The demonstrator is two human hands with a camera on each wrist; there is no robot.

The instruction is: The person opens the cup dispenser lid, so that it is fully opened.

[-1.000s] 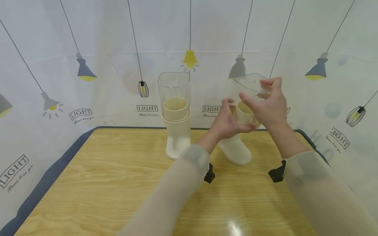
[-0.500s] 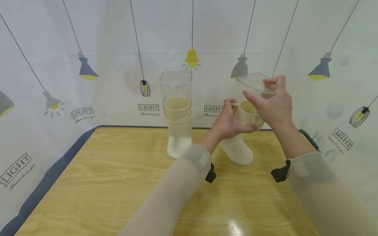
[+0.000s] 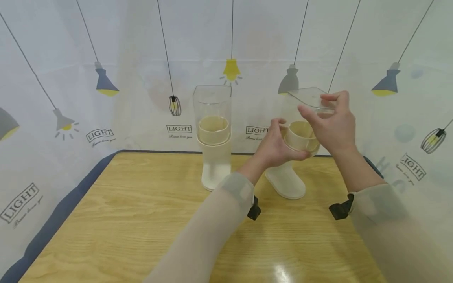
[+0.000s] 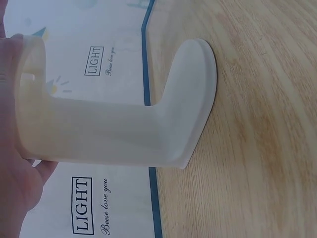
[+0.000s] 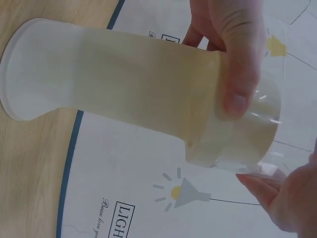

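Observation:
In the head view my left hand [image 3: 274, 147] grips the top collar of a cream boot-shaped stand [image 3: 286, 184], thumb across the front. The left wrist view shows the stand's foot on the table and its upright stem [image 4: 109, 131]. A clear angular sleeve [image 3: 302, 106] surrounds the cream inner ring [image 3: 299, 135] at the top. My right hand [image 3: 336, 125] holds this sleeve near its upper rim, thumb and fingers on either side. In the right wrist view the left thumb [image 5: 240, 79] presses on the sleeve's lower end; whether the sleeve is fully seated I cannot tell.
A matching cream stand [image 3: 216, 165] stands to the left, with its own clear sleeve [image 3: 212, 108] upright on it. Both stand near the back of a wooden table [image 3: 141, 220] with a blue edge. A cloth printed with lamps [image 3: 134, 59] hangs close behind and at the sides.
The right hand and the clear sleeve have shifted slightly to the right, and the ring leans a little that way. The left hand keeps its grip. The whole view has drifted slightly.

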